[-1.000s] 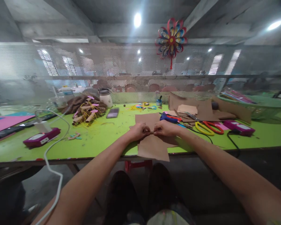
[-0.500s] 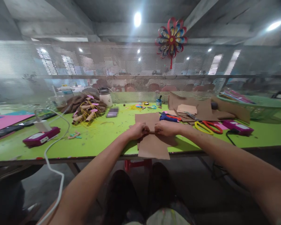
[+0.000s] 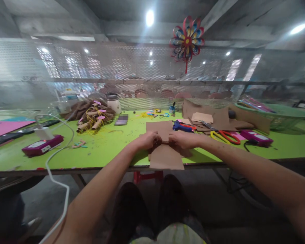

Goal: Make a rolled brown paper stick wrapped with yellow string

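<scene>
Brown cardboard (image 3: 167,159) lies in front of me, its lower part reaching over the table's front edge. A thin, dark-brown rolled or folded strip (image 3: 165,142) runs across it between my hands; whether it is a separate piece I cannot tell. Its left end is pinched by my left hand (image 3: 150,139), fingers curled. My right hand (image 3: 182,139) closes on the right end in the same way. Beyond my right hand sits a blue glue gun (image 3: 183,126), partly over something red.
Yellow-and-red-handled scissors (image 3: 225,137) and a purple power strip (image 3: 256,138) lie to the right, near a green basket (image 3: 289,117). On the left are another purple power strip (image 3: 42,145), a white cable (image 3: 57,183) and cardboard tubes (image 3: 91,125) with yellow string.
Both hands keep their grip on the strip, with almost no movement. The whole view has shifted slightly.
</scene>
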Motion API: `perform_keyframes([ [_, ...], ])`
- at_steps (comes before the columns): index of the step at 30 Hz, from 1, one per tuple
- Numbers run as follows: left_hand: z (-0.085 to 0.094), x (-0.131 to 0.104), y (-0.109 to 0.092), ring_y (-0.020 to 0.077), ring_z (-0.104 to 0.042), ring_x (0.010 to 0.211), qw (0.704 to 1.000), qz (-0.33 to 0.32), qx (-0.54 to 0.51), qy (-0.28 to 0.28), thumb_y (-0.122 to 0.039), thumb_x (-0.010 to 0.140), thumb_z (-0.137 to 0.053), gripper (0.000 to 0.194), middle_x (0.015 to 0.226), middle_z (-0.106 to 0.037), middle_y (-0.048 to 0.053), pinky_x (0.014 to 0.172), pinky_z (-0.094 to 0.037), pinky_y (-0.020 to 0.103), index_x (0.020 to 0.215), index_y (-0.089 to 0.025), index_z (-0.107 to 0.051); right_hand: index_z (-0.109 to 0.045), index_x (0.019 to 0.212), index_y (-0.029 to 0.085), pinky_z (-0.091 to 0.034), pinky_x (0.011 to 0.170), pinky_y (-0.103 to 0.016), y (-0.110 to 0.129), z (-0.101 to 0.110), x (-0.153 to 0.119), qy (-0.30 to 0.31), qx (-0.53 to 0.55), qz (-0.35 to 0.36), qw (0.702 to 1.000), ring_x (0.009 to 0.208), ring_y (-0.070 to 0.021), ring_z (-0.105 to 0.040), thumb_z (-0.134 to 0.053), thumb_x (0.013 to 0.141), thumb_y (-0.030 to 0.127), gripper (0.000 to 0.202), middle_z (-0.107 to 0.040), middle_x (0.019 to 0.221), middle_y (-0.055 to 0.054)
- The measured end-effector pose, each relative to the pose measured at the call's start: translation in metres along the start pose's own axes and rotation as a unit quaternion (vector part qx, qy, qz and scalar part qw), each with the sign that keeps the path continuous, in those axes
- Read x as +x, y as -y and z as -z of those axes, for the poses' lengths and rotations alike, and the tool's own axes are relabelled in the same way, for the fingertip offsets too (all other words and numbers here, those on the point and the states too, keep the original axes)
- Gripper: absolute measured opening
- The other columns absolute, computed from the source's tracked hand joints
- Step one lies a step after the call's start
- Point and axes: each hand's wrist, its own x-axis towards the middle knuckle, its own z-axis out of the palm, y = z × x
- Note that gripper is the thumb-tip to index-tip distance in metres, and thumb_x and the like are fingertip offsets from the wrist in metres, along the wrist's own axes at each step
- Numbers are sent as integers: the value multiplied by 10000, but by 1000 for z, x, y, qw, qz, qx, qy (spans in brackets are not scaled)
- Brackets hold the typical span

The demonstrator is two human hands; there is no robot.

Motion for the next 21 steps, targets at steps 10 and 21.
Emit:
perform_keyframes([
  [10, 2, 0, 2, 171, -473, 696, 1000, -18, 20, 15, -10, 660, -445, 386, 808, -563, 81, 637, -368, 281, 903, -155, -708, -577, 946, 124, -358, 664, -269, 2, -4, -3, -15, -34, 18, 999, 838, -208, -511, -539, 701, 59, 257, -554, 940, -109],
  [21, 9, -4, -10, 170, -477, 667, 1000, 2, -11, 11, -46, 638, -480, 349, 791, -569, 80, 614, -359, 282, 854, -168, -725, -570, 943, 118, -379, 713, -302, 8, -16, -10, -66, -80, 26, 994, 851, -223, -494, -578, 721, 106, 223, -547, 959, -127],
])
